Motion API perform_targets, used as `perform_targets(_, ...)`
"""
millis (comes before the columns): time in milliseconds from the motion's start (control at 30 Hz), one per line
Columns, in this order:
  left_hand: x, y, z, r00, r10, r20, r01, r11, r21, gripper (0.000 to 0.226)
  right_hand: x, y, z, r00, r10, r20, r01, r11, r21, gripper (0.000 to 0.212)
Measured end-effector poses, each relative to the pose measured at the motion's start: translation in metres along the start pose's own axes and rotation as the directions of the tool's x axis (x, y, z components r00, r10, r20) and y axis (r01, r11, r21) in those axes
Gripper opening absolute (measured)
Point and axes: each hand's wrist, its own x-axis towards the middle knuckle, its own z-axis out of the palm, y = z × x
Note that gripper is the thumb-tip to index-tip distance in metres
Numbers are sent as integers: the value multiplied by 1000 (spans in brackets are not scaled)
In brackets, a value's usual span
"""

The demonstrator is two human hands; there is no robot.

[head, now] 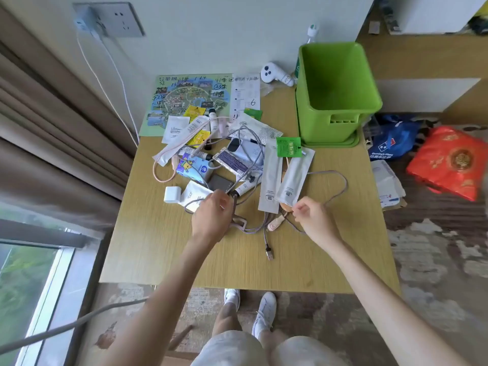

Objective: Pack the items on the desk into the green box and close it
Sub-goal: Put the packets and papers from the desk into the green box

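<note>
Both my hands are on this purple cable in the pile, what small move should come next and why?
Probably lift the purple cable upward and gather its loops before heading for the green box. The left hand grips one stretch, the right hand pinches another, and loops thread among the packets, so a sideways pull would likely drag them along.

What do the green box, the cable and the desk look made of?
Green box: likely moulded plastic, smooth and slightly glossy, with uniform colour and slotted wall.
Cable: seemingly braided fabric sheath, greyish purple with a woven look, ending in a metal plug.
Desk: light wood-grain surface, matte; laminate or veneer, cannot tell.
</note>
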Motion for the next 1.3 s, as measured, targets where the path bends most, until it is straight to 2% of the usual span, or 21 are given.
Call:
perform_targets(67,-1,-2,7,998,43,35,-47,989,139,23,3,-6,6,990,-126,-66,116,984,-135,10)
perform_targets(100,-3,-7,12,995,56,82,-70,980,189,32,5,-6,11,982,-169,-90,151,973,-174,10)
perform_targets(167,-9,-18,23,983,70,170,-114,958,265,54,10,-8,16,970,-195,-146,162,964,-209,11)
perform_targets(233,-13,-27,32,980,83,183,-135,946,294,61,18,-6,16,954,-169,-247,110,965,-237,5)
perform_targets(267,-13,-30,35,982,81,172,-130,947,295,60,24,-6,14,948,-115,-295,45,971,-235,5)
perform_targets(333,-13,-33,41,984,69,163,-112,955,273,56,39,-8,15,940,28,-340,-100,976,-195,24)
perform_targets(467,-11,-34,43,984,57,171,-95,970,222,33,71,-20,19,909,311,-279,-334,942,-39,67)
perform_targets(667,-6,-34,33,967,92,237,-90,996,-22,17,97,-29,22,842,496,-211,-474,868,149,77)
perform_targets(733,-1,-30,26,961,111,253,-88,991,-98,15,101,-27,21,821,540,-185,-496,836,236,72)
perform_targets(867,17,-14,12,973,73,219,-31,981,-190,10,102,-21,14,808,587,-55,-498,729,469,32)
perform_targets(1000,43,6,0,985,26,173,22,964,-266,12,96,-25,4,827,563,8,-464,674,575,25)
perform_targets(1100,65,15,-3,988,-12,156,54,963,-264,14,89,-33,-1,829,552,89,-494,650,578,11)
perform_targets(1233,94,24,-6,992,-43,117,63,983,-175,18,86,-45,-2,834,520,183,-536,688,488,27)
perform_targets(1300,109,29,-10,997,-19,79,28,992,-120,20,86,-50,-1,832,521,191,-540,681,495,21)
